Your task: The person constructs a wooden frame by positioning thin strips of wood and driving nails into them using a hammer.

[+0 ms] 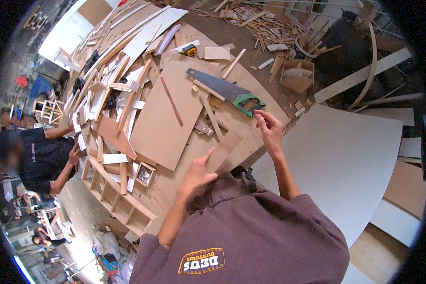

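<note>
My left hand [197,173] is closed on the near end of a small flat wood piece [225,148], thumb along its edge, above the plywood tabletop [251,138]. Off to the right, my right hand [271,130] is raised with its fingers curled in a pinch; whatever sits between the fingertips, if anything, cannot be made out. Just beyond those fingertips lies a handsaw [217,86] with a dark blade and green handle, its blade pointing to the far left. A narrow wood strip [211,118] rests beyond the wood piece.
A large thin brown board [158,130] bears a reddish-brown strip [172,102]. Wood offcuts crowd the left, with a ladder-like wooden frame [113,194]. A yellow-black tape measure [189,49] lies farther back. Another person [40,156] works at left. A big pale sheet [331,161] stands right.
</note>
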The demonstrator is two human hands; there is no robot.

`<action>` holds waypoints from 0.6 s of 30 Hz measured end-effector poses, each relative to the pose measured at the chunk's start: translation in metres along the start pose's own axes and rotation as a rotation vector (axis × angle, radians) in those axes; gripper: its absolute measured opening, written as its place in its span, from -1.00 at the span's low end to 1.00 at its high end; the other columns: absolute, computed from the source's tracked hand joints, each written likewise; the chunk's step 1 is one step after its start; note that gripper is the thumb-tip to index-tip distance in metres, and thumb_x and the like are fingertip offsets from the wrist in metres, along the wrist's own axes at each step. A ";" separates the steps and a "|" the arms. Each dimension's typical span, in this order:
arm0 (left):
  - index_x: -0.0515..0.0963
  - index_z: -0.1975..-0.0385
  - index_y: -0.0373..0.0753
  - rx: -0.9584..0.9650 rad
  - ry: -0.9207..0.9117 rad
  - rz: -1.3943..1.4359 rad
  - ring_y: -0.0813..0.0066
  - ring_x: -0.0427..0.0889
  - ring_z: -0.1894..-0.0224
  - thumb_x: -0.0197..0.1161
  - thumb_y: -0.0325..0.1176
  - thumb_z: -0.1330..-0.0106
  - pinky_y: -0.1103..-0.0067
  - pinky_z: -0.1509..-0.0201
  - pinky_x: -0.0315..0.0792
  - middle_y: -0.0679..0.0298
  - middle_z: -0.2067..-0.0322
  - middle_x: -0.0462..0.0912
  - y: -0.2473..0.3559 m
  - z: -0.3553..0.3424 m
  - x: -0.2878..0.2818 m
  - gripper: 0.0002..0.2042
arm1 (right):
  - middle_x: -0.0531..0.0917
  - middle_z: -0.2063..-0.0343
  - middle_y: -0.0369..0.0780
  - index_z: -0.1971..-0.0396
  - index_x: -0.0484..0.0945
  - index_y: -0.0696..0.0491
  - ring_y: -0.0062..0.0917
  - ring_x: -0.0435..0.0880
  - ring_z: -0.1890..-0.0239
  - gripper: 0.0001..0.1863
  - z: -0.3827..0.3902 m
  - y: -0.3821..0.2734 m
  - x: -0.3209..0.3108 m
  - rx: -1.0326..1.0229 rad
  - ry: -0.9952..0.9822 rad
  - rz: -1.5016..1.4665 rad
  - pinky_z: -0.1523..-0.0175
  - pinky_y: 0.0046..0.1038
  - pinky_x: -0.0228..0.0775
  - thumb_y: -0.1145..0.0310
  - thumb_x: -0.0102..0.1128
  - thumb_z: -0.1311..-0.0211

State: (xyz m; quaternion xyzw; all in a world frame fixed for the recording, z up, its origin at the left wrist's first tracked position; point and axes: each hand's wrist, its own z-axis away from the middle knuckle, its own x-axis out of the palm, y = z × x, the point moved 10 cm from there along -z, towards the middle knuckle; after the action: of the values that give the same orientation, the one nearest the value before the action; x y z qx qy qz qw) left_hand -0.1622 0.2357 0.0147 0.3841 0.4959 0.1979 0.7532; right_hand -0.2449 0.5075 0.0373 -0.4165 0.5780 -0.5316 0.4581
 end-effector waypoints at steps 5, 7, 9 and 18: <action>0.25 -0.45 -0.30 0.159 -0.191 0.078 -0.11 0.64 -0.08 0.51 -0.37 0.10 0.33 -0.20 0.49 -0.27 -0.02 0.61 0.059 -0.048 0.025 -0.04 | 0.70 0.29 -0.31 0.09 0.75 0.10 -0.69 0.59 0.34 -0.79 -0.007 -0.020 -0.015 -0.101 0.013 0.047 0.24 -0.57 0.41 0.35 0.26 -0.43; 0.24 -0.45 -0.33 0.176 -0.235 0.085 -0.13 0.63 -0.07 0.51 -0.41 0.10 0.32 -0.19 0.48 -0.28 -0.02 0.60 0.070 -0.067 0.046 -0.04 | 0.72 0.29 -0.29 0.10 0.75 0.09 -0.68 0.61 0.32 -0.80 -0.008 -0.014 -0.024 -0.115 0.007 0.071 0.24 -0.56 0.40 0.35 0.27 -0.42; 0.23 -0.45 -0.33 0.217 -0.240 0.076 -0.12 0.63 -0.08 0.50 -0.42 0.08 0.31 -0.18 0.48 -0.28 -0.04 0.59 0.071 -0.087 0.065 -0.05 | 0.73 0.30 -0.28 0.11 0.76 0.08 -0.67 0.64 0.29 -0.81 -0.015 -0.003 -0.036 -0.100 0.009 0.075 0.24 -0.57 0.40 0.35 0.28 -0.40; 0.23 -0.47 -0.22 0.170 -0.024 -0.130 -0.07 0.64 -0.09 0.53 -0.23 -0.08 0.28 -0.18 0.52 -0.13 -0.06 0.63 0.041 -0.131 0.067 -0.10 | 0.79 0.24 -0.23 0.17 0.75 0.04 -0.40 0.73 0.22 -0.86 -0.020 -0.001 -0.018 -0.369 -0.187 0.292 0.11 -0.41 0.44 0.39 0.33 -0.31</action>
State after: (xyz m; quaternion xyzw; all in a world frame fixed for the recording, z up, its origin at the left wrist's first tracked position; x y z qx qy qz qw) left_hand -0.2476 0.3568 -0.0207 0.4161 0.5258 0.1013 0.7349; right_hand -0.2597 0.5297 0.0399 -0.4525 0.6745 -0.3042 0.4977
